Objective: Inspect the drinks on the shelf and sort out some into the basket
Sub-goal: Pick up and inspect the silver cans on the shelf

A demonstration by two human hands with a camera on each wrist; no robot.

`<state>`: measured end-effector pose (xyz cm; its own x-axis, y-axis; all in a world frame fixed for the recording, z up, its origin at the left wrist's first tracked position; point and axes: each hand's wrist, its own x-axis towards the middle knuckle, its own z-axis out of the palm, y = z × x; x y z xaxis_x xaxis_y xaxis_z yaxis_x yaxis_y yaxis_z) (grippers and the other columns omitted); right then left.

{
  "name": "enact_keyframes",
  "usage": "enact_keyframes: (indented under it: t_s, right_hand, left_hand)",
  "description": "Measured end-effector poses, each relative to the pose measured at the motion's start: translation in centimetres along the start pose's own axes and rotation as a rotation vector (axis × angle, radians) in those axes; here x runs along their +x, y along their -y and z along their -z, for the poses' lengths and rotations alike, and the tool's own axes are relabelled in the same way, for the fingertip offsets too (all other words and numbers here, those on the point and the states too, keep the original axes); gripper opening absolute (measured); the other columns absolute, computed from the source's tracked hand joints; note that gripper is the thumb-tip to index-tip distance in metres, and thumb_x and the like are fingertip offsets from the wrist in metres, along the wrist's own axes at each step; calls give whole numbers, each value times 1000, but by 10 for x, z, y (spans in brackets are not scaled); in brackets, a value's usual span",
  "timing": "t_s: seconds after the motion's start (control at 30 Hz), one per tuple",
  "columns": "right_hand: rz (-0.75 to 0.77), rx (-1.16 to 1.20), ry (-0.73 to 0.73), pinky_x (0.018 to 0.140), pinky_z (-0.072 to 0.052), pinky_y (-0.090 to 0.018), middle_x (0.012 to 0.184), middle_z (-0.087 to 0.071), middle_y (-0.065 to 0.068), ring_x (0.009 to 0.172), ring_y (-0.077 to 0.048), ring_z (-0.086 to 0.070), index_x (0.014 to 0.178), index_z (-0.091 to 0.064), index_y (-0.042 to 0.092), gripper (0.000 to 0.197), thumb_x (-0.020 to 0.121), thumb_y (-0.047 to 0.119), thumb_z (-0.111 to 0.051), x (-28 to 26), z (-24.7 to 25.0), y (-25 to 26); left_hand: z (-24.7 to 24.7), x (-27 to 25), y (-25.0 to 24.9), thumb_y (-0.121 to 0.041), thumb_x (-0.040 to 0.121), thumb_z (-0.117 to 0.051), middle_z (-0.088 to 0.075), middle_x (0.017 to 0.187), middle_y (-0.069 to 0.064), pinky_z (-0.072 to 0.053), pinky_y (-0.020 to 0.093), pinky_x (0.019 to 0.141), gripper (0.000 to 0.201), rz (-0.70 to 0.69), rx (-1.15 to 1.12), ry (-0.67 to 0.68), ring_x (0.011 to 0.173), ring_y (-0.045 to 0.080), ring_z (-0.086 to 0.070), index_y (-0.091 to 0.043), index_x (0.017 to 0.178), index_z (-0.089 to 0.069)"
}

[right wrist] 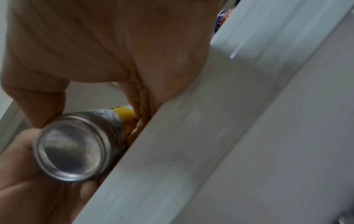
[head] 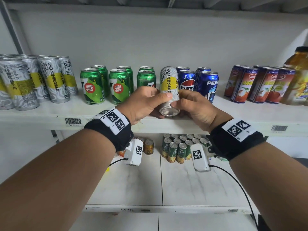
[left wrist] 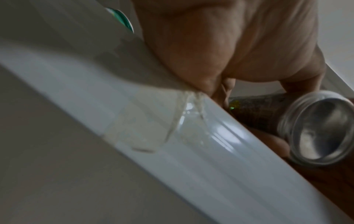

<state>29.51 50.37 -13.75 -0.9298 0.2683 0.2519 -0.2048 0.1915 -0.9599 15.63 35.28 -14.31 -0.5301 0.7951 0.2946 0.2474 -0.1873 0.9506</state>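
A tall silver and yellow Cha Huo Li can (head: 169,87) is tilted back over the front of the upper shelf (head: 50,114), its bare metal bottom turned toward me. My left hand (head: 146,100) grips its left side, thumb across the front. My right hand (head: 190,105) holds its right side, thumb by the bottom rim. In the wrist views the can (left wrist: 314,128) (right wrist: 76,145) shows its concave base between both hands. Rows of the same silver cans (head: 33,80), green 7-Up cans (head: 106,84), blue Pepsi cans (head: 203,82) and red juice cans (head: 256,84) stand on that shelf. No basket is in view.
A yellow bottle (head: 298,77) stands at the far right of the upper shelf. On the lower shelf (head: 133,185) stand several green and yellow cans (head: 180,147) and a small gold can (head: 148,146). A black cable (head: 240,184) runs from my right wrist.
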Motion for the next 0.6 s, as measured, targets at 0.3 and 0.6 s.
enact_keyframes:
  t_s: [0.3,0.6]
  right_hand:
    - [74,96,-37,87,-58,-41,114,-71,-18,97,-29,-68,131,-64,0,46,90,20,-67,1,1,-1]
    - [213,78,-88,106,-55,-52,124,-74,-15,117,-35,-70,132,-64,1,48,92,25,-71,2,-3,-7]
  left_hand:
    - [6,0,4,-27,71,-95,-80,119,14,-67,42,85,68,-38,-31,61,110,31,-79,-7,129,-68]
    - [3,-5,3,-32,66,-96,-80,122,-7,-59,51,106,60,-149,224,-3,117,20,-76,-33,120,-70]
